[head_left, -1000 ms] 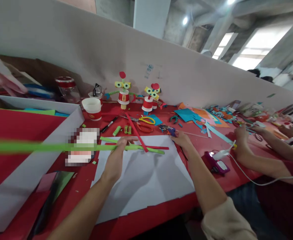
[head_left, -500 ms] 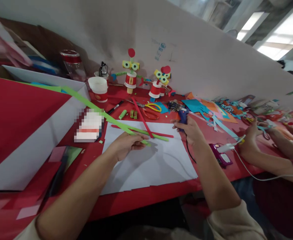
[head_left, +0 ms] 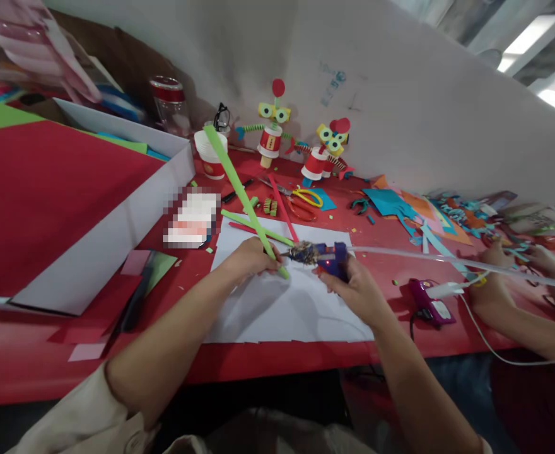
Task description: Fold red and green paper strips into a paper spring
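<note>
My left hand [head_left: 255, 257] pinches a long green paper strip [head_left: 239, 188] near its lower end, and the strip slants up to the left. In my right hand [head_left: 354, 284] is a blue hot glue gun [head_left: 330, 257], its crusted nozzle pointing left at the strip near my left fingers. Whether the tip touches the paper I cannot tell. A long clear glue stick [head_left: 419, 255] sticks out from the gun's back. Under both hands lies a white paper sheet [head_left: 291, 315], with another green strip [head_left: 233, 217] and red strips [head_left: 283, 211] at its far edge.
Paper-cup figures [head_left: 270, 142] stand by the wall, right of stacked paper cups [head_left: 211, 154]. Scissors [head_left: 306, 200] lie behind the sheet. A white box [head_left: 135, 208] with coloured paper fills the left. A purple power socket [head_left: 431, 304] sits right, near another person's hands [head_left: 495, 277].
My right hand has brought the glue gun left and turned its nozzle toward my left hand. The held green strip has swung steeper. The camera view has shifted slightly.
</note>
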A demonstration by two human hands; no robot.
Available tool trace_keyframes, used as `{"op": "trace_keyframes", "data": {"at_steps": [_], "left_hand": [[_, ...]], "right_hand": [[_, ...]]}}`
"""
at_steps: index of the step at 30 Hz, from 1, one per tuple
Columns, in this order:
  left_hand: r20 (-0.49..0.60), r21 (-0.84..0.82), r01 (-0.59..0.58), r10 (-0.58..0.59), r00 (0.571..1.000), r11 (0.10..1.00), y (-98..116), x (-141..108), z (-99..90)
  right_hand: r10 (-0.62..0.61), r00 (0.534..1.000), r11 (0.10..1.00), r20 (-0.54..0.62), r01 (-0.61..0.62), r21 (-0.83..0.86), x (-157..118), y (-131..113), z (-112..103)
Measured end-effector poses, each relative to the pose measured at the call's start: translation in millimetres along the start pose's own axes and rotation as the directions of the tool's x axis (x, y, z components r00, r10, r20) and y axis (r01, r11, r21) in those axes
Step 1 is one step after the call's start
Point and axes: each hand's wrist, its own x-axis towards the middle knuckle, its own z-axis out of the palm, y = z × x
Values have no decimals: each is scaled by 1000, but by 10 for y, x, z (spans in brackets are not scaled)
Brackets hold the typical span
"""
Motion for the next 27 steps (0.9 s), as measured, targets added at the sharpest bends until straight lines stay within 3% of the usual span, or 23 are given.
{"op": "trace_keyframes", "data": {"at_steps": [4, 10, 27], "left_hand": [[-6, 47, -37, 37, 999, 998, 2, -5, 3], [16, 79, -90, 89, 996, 993, -52, 19, -8], [-11, 95, -102, 104, 995, 990, -105, 79, -5]], "right_hand": [[-6, 1000, 972, 0, 6, -235, -206, 144, 28], [30, 998, 913, -56, -50, -405, -310, 167, 26], [24, 999, 839, -43, -44, -543, -302, 70, 28]]}}
